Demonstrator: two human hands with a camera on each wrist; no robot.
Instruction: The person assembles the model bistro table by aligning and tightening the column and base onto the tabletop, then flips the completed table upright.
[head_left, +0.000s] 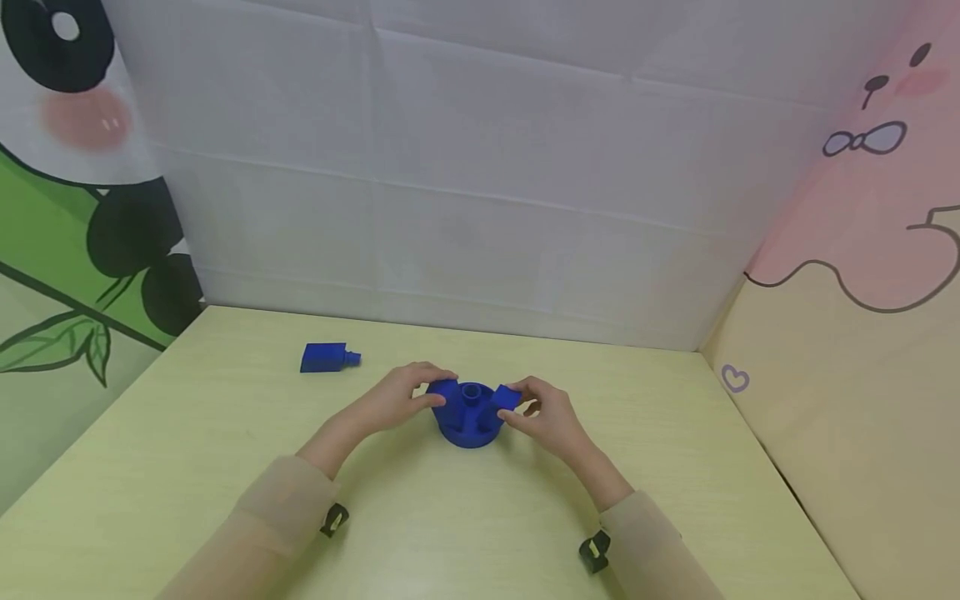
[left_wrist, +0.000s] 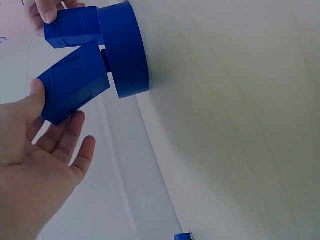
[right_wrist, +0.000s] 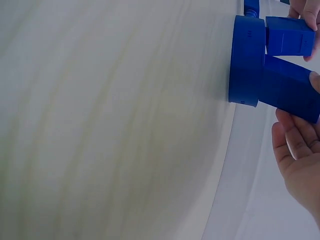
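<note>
A round blue base with a raised ring at its middle stands on the table between both hands. My left hand pinches a blue slant-sided block between thumb and fingers, its inner end right at the base's top. On the other side, my right hand grips a second blue block by its outer end. That block leans outward, its lower end at the base's rim. In the left wrist view the two blocks stand side by side over the base.
A blue bottle-shaped piece with a narrow neck lies on the table at the back left. A white cloth wall rises behind the table, with printed panels to the left and right.
</note>
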